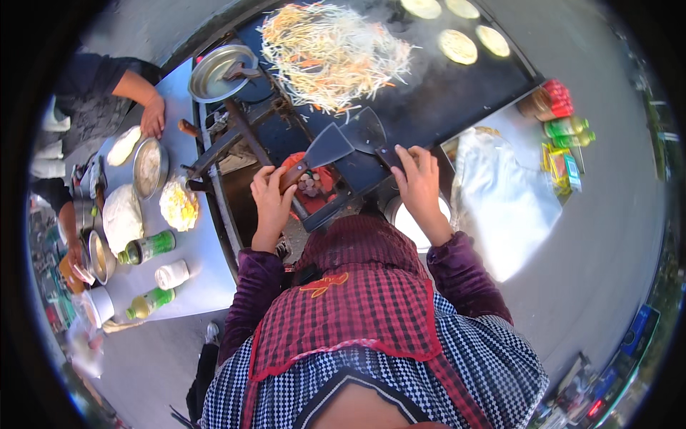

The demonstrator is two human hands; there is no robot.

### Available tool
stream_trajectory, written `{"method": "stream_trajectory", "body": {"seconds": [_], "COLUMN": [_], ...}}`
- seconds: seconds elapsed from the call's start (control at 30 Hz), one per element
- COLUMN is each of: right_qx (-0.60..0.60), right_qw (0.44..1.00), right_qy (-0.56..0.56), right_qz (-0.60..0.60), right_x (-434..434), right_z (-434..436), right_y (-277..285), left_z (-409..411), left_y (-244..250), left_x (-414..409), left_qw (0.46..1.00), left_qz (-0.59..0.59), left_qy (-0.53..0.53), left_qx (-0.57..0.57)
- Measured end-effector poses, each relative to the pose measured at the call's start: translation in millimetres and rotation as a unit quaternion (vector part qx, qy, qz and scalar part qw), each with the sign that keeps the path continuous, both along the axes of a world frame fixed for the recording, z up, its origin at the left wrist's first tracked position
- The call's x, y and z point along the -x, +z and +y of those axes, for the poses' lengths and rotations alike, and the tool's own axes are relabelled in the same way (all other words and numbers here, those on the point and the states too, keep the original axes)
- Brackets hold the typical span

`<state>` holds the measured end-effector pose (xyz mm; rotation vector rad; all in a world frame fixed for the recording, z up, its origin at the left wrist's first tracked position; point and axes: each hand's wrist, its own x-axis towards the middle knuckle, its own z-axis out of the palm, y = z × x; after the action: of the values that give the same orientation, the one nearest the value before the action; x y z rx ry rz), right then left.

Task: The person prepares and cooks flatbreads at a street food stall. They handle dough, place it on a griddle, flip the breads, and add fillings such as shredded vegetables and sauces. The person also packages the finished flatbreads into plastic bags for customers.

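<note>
My left hand (270,201) grips the wooden handle of a metal griddle spatula (328,146) at the near edge of a dark flat griddle (445,102). My right hand (420,182) is closed around the dark handle of a second spatula (365,130). The two blades lie side by side and overlap in view. Beyond them spreads a large heap of shredded vegetables (332,59), pale with orange strips, and steam rises near it. Several round flatbreads (458,46) lie at the griddle's far right. Under my left hand, a red bag (313,201) holds small round items.
To the left, a metal table (206,268) bears dough (123,214), a metal bowl (150,167) and green-labelled bottles (150,248). A co-worker's hand (154,115) rests there. A metal basin (222,72) stands beside the griddle. White cloth (498,198) covers a surface at right.
</note>
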<state>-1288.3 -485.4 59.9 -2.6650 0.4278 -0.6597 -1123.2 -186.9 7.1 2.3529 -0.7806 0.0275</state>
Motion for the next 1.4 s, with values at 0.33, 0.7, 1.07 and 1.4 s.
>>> {"method": "stream_trajectory", "body": {"seconds": [0.33, 0.7, 1.07, 1.4], "right_qx": [-0.061, 0.011, 0.006, -0.031], "right_qw": [0.965, 0.995, 0.996, 0.994], "right_qy": [-0.254, 0.084, 0.065, 0.057], "right_qz": [0.017, 0.046, 0.066, -0.09], "right_x": [101, 119, 130, 140], "right_z": [-131, -202, -194, -184], "right_y": [10, -17, -31, -8], "left_z": [-95, -346, -402, -257], "left_y": [106, 69, 43, 207], "left_x": [43, 134, 162, 141], "left_qw": [0.986, 0.947, 0.943, 0.979], "left_qz": [-0.035, -0.103, -0.183, -0.049], "left_qy": [-0.139, -0.305, -0.174, -0.105], "left_qx": [0.08, -0.012, -0.218, 0.165]}}
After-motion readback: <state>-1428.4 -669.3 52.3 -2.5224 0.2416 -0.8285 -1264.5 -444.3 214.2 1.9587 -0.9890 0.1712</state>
